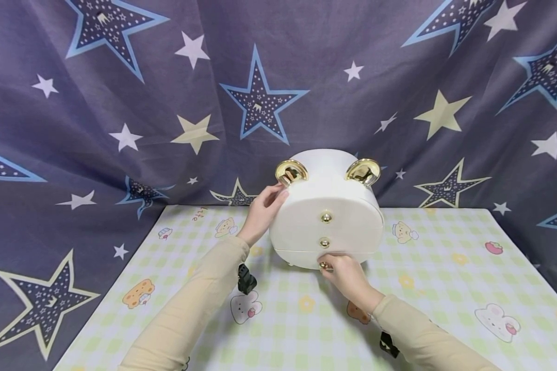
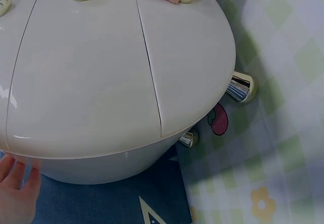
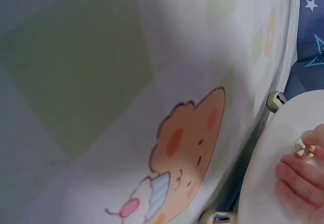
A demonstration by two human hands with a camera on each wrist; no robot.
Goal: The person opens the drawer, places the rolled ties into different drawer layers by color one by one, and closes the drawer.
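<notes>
A white rounded drawer box (image 1: 301, 226) with gold ear-shaped pieces on top stands at the table's far side. Three gold knobs run down its front, and seams divide the front into drawers. My left hand (image 1: 263, 211) rests against the box's upper left side, just below the left gold ear (image 1: 291, 171). In the left wrist view its fingers (image 2: 17, 176) lie along the edge of the side. With thumb and fingers, my right hand (image 1: 345, 275) pinches the lowest knob (image 3: 302, 148). The bottom drawer (image 2: 187, 57) sits flush with the front in the left wrist view.
A green-and-white checked tablecloth (image 1: 445, 288) with cartoon prints covers the table. Right behind the box hangs a dark star-patterned curtain (image 1: 325, 103). Short gold feet (image 2: 243, 87) hold the box up off the cloth.
</notes>
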